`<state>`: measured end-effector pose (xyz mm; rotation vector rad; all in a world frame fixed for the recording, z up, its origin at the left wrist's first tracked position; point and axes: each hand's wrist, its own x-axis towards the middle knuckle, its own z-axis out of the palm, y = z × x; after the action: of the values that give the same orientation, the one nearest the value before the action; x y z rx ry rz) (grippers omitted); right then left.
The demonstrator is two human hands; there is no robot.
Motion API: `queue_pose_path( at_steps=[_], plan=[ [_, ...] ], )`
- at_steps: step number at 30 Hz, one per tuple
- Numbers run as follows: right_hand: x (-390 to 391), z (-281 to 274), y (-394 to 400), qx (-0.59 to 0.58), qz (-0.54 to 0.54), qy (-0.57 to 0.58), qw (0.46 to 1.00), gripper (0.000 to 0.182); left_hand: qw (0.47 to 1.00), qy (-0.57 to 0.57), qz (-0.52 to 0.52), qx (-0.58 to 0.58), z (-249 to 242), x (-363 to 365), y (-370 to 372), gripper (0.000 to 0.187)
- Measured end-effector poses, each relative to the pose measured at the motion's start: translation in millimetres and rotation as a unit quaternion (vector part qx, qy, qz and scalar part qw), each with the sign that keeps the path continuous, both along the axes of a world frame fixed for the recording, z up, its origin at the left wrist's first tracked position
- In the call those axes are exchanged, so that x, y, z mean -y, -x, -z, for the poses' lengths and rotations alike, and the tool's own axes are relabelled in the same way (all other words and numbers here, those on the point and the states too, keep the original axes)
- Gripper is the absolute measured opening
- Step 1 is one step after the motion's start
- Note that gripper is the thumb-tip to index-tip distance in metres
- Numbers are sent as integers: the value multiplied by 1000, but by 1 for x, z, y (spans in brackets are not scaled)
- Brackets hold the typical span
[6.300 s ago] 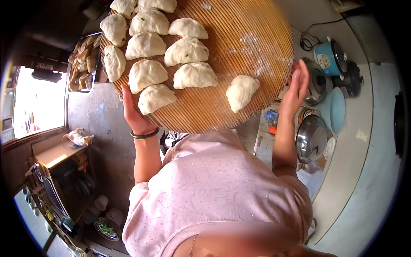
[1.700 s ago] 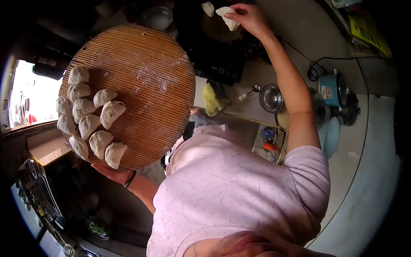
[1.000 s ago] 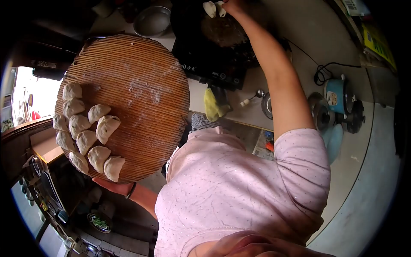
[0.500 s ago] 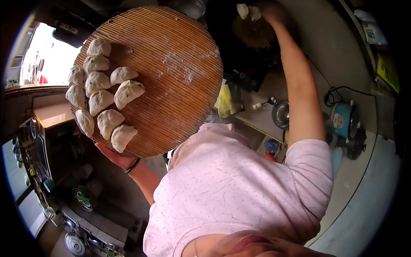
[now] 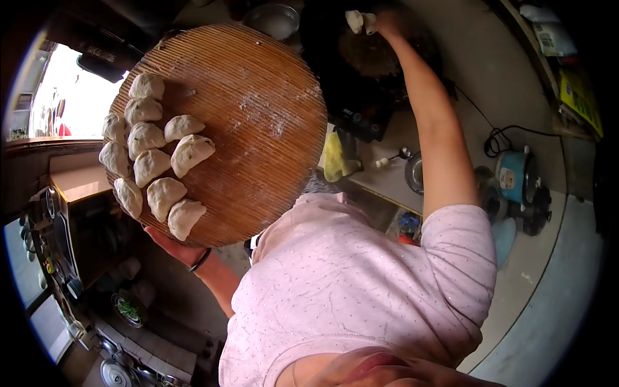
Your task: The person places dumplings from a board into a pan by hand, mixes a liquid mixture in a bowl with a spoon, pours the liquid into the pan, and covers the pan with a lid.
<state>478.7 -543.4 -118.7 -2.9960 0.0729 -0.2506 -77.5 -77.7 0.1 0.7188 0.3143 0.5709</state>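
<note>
- Round wooden board [image 5: 258,122]: fills the upper left of the frame, ribbed, dusted with flour near its centre, carried tilted above the floor.
- Surface [image 5: 412,174]: pale counter running from upper centre to the right edge of the frame.
- Dark pan [image 5: 374,58]: top centre of the frame, standing on a black cooker [image 5: 351,109] on the surface.
- Raw dumplings [image 5: 151,164]: ten pieces clustered on the left part of the board, touching or just beside one another; the rest of the board is bare wood.
- Blue rice cooker [image 5: 514,177]: right of the frame, on the surface, beside a dark kettle [image 5: 538,209].
- Yellow cloth [image 5: 335,158]: hangs at the surface edge below the cooker.
- Left hand [image 5: 177,248]: lower left of the board, under its rim, palm up and supporting it; a dark bangle [image 5: 201,261] sits on the wrist. Finger position under the board is hidden.
- Right hand [image 5: 389,22]: top centre of the frame, arm stretched over the pan, fingers closed on one dumpling [image 5: 369,24]; a second dumpling [image 5: 353,20] lies just beside it in the pan.
</note>
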Motion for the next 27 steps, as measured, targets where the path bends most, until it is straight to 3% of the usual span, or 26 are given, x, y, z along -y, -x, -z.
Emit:
queue_pose_path(
  at_steps=[2,4,5,8,9,10,11,13,16,17,21,24,25,27],
  plan=[
    [9,36,-29,98,-79,-59,990,30,998,5,-52,-23,-6,8,-6,57],
    [-47,-10,3,148,-157,-251,944,27,999,21,-37,-27,-14,12,-9,57],
    [-88,-65,49,128,-219,-317,914,26,995,-6,-77,-61,-18,15,-12,57],
    [-201,-210,235,27,-450,-284,846,26,997,3,-55,-49,-15,10,-11,58],
    [-224,-223,270,8,-538,-240,808,30,998,8,-44,-37,-14,7,-11,57],
    [-244,-221,294,95,-620,-238,741,35,999,14,-29,-25,-13,5,-11,57],
    [-258,-228,318,64,-631,-192,749,38,1000,23,-11,-11,-13,5,-10,57],
    [-292,-217,341,152,-636,-113,748,46,1000,12,0,-2,-15,4,-10,57],
    [-308,-211,358,218,-635,-42,740,45,1000,-3,-15,-25,-21,5,-14,58],
    [-309,-209,363,225,-635,-25,739,35,999,-7,-24,-39,-23,7,-15,58],
    [-304,-200,372,223,-630,-82,740,20,998,30,-23,-50,-17,1,-10,57],
    [-294,-198,377,238,-618,-91,744,20,997,38,63,33,-6,-6,-7,59],
    [-284,-208,380,263,-611,-88,741,26,999,19,32,1,-7,-5,-10,59],
    [-263,-217,380,187,-561,-184,785,32,997,-27,-42,-62,-8,-5,-12,61]
  ],
)
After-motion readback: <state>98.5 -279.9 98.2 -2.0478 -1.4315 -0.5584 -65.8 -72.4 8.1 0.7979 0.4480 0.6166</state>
